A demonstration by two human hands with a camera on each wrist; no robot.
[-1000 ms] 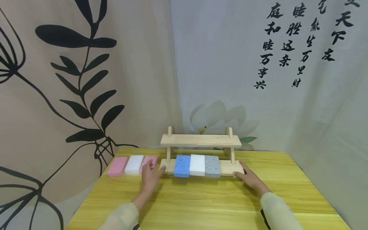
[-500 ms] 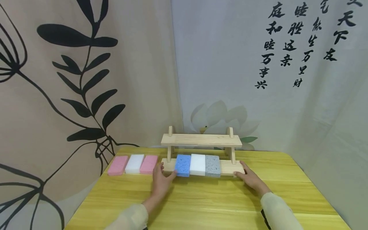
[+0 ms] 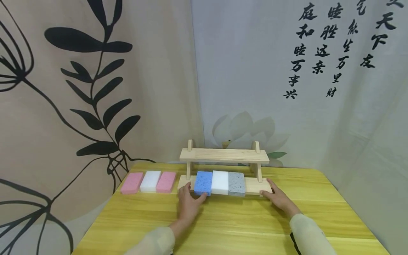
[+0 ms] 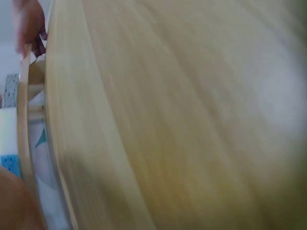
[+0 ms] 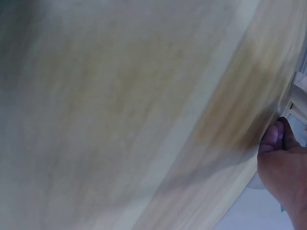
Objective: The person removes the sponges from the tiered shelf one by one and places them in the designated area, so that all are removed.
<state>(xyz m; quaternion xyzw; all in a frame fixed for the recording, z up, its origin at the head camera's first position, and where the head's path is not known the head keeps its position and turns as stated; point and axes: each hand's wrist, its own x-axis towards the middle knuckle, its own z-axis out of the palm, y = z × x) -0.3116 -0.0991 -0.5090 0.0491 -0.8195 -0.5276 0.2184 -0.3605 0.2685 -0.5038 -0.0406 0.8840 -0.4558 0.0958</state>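
A: Blue porous rectangular sponge (image 3: pixel 203 183) — leftmost of three on the lower board of the small two-tier pale wooden rack (image 3: pixel 224 155), near end jutting over the board's front edge.

B: Touched by the left hand (image 3: pixel 188 203). Thumb tip against the sponge's near right corner, fingers (image 3: pixel 184 187) reaching up along its left side onto the board. Not plainly closed round it; impossible to tell from the head view whether pinched or merely touched.

A: Next to it, touching: a plain white rectangular sponge (image 3: pixel 220 182), then a speckled grey rectangular sponge (image 3: pixel 237 183), side by side in one row.

B: Right hand (image 3: pixel 278 198) at the rack's right end. Thumb against the front corner of the lower board, fingers laid flat along the end. Relaxed, nothing enclosed.

A: In the right wrist view, only a blurred thumb and finger (image 5: pixel 273 136) pressed at a pale wooden edge.

B: Left wrist view mostly smeared yellow wooden table top (image 4: pixel 182 115); slivers of blue, white and grey at the far left edge.

A: Left of the rack, flat on the table, well apart from both hands: a pink rectangular sponge (image 3: pixel 132 182), a second white sponge (image 3: pixel 150 181), another pink sponge (image 3: pixel 166 182), edges touching.

B: Upper shelf bare wood. Behind, a beige curtain printed with black leaves (image 3: pixel 95 92) and a grey curtain with black calligraphy (image 3: pixel 318 49).
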